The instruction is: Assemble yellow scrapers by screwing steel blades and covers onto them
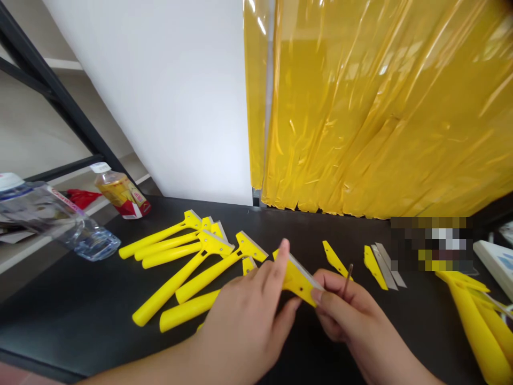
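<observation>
A yellow scraper (298, 280) with a metal blade along its upper edge is between my hands. My left hand (248, 315) is closed round it, index finger raised along the head; its handle is hidden. My right hand (352, 313) pinches the other end of the head between thumb and fingers. A thin dark rod (348, 279) sticks up from the right fingers; its kind is unclear. Several yellow scrapers (176, 283) lie fanned out to the left. Right of my hands lie a loose yellow cover plate (333, 258), another plate (374, 266) and metal blades (390, 267).
All this lies on a black table (92, 315). A drink bottle (122, 195) stands at back left, near a tilted clear bottle (60, 214). More yellow handles (476, 321) lie at the right, by a white box (495, 264). Yellow plastic curtain (360, 107) hangs behind.
</observation>
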`<state>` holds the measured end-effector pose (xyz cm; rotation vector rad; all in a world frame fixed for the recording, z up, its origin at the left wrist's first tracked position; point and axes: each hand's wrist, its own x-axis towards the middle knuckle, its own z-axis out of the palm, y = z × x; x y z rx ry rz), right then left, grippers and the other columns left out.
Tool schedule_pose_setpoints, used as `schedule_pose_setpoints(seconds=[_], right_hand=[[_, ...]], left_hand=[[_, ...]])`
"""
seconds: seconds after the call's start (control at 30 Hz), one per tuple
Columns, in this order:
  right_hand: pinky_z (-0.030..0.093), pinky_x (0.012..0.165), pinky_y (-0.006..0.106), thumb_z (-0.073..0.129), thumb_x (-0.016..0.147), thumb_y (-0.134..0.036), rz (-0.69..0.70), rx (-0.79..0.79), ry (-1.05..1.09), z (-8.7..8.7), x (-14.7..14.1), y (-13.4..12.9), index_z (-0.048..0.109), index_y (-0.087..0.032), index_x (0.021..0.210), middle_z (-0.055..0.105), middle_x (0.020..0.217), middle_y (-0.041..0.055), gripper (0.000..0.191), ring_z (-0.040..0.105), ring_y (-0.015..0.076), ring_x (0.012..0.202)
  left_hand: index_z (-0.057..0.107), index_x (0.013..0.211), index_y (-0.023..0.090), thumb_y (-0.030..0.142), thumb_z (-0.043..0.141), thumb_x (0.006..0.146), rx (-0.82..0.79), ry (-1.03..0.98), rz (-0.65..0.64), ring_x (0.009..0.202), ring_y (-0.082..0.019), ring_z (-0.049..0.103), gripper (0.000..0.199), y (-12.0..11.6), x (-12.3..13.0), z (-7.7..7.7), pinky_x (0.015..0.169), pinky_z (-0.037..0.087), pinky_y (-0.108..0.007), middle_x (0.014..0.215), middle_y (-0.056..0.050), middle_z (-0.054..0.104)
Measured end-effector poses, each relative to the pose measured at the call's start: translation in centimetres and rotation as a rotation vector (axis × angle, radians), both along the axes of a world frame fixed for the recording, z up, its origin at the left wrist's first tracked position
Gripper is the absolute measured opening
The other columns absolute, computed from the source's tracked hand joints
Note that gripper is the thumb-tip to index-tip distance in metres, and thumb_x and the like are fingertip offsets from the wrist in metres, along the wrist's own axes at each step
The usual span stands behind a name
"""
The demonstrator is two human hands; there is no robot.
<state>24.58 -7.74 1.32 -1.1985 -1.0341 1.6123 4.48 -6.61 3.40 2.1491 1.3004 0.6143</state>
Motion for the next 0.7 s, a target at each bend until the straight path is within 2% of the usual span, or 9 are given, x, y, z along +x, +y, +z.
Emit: schedule_pose_setpoints(seconds=[0.03, 0.1, 0.17, 0.23, 0.33, 0.43, 0.53, 0.63, 0.7], right_hand=[[0.015, 0.047, 0.026, 0.076, 0.082, -0.061, -0.011, 0.022, 0.010, -0.2, 0.1, 0.3, 0.051, -0.022, 0.069, 0.030, 0.053, -0.0097, 0.049, 0.019, 0.0079, 0.050], [0.016, 0.048, 0.026, 0.076, 0.084, -0.058, -0.010, 0.070, 0.023, -0.4, 0.4, 0.7, 0.054, -0.021, 0.070, 0.032, 0.052, -0.0097, 0.046, 0.020, 0.0078, 0.050], [0.016, 0.048, 0.027, 0.075, 0.086, -0.057, 0.023, 0.097, 0.036, -0.5, 0.6, 1.0, 0.056, -0.020, 0.071, 0.032, 0.052, -0.0097, 0.044, 0.020, 0.0080, 0.050], [0.014, 0.049, 0.027, 0.074, 0.086, -0.058, 0.064, 0.113, 0.042, -0.5, 0.7, 1.1, 0.056, -0.020, 0.072, 0.030, 0.053, -0.0100, 0.044, 0.019, 0.0080, 0.050], [0.014, 0.050, 0.028, 0.074, 0.087, -0.058, 0.102, 0.143, 0.005, -0.5, 0.7, 1.1, 0.055, -0.020, 0.072, 0.030, 0.055, -0.0099, 0.044, 0.018, 0.0082, 0.052], [0.020, 0.053, 0.028, 0.069, 0.091, -0.057, 0.123, 0.213, -0.099, -0.5, 0.9, 1.4, 0.056, -0.021, 0.073, 0.036, 0.059, -0.0074, 0.043, 0.025, 0.0099, 0.056], [0.029, 0.058, 0.029, 0.055, 0.100, -0.057, 0.048, 0.316, -0.299, -1.0, 1.6, 2.1, 0.062, -0.022, 0.078, 0.043, 0.065, -0.0038, 0.042, 0.036, 0.0131, 0.062], [0.038, 0.064, 0.031, 0.045, 0.106, -0.049, -0.033, 0.371, -0.581, -2.2, 2.6, 3.0, 0.071, -0.028, 0.108, 0.058, 0.076, -0.0001, 0.034, 0.051, 0.0171, 0.068], [0.045, 0.073, 0.033, 0.043, 0.106, -0.035, 0.027, 0.449, -0.749, -2.9, 3.0, 3.4, 0.068, -0.032, 0.128, 0.068, 0.093, 0.0031, 0.033, 0.062, 0.0199, 0.081]], left_hand=[[0.021, 0.168, 0.033, 0.049, 0.057, 0.100, -0.138, -0.137, 0.042, 0.106, -0.032, 0.067, 0.078, 0.1, -0.2, 0.3, 0.093, 0.052, -0.046, 0.132, -0.015, 0.065], [0.022, 0.167, 0.027, 0.056, 0.056, 0.099, -0.496, -0.438, 0.133, 0.088, -0.024, 0.068, 0.081, 0.5, -0.6, 0.8, 0.078, 0.055, -0.037, 0.122, -0.013, 0.066], [0.038, 0.156, 0.020, 0.058, 0.056, 0.099, -0.818, -0.679, 0.151, 0.070, -0.017, 0.064, 0.071, 0.9, -0.7, 1.0, 0.062, 0.050, -0.029, 0.104, -0.010, 0.068], [0.059, 0.131, 0.015, 0.055, 0.062, 0.097, -0.992, -0.809, 0.096, 0.061, -0.013, 0.060, 0.052, 1.3, -0.6, 0.9, 0.054, 0.042, -0.024, 0.095, -0.008, 0.069], [0.067, 0.092, 0.012, 0.049, 0.067, 0.095, -1.046, -0.847, 0.021, 0.052, -0.008, 0.056, 0.037, 1.6, -0.4, 0.4, 0.049, 0.036, -0.022, 0.090, -0.008, 0.070], [0.069, 0.084, 0.011, 0.046, 0.068, 0.095, -1.002, -0.833, 0.034, 0.047, -0.008, 0.055, 0.037, 1.9, -0.4, -0.1, 0.047, 0.034, -0.022, 0.081, -0.007, 0.070], [0.071, 0.080, 0.011, 0.048, 0.066, 0.096, -0.912, -0.819, 0.089, 0.044, -0.010, 0.052, 0.041, 2.6, -0.7, -0.3, 0.048, 0.035, -0.021, 0.056, -0.002, 0.060], [0.072, 0.077, 0.010, 0.045, 0.063, 0.098, -0.821, -0.885, 0.146, 0.044, -0.009, 0.052, 0.042, 3.4, -1.1, -0.6, 0.053, 0.040, -0.021, 0.053, -0.002, 0.058], [0.072, 0.077, 0.010, 0.045, 0.063, 0.098, -0.796, -0.929, 0.162, 0.044, -0.008, 0.052, 0.041, 3.7, -1.4, -0.8, 0.055, 0.043, -0.022, 0.060, -0.003, 0.063]])
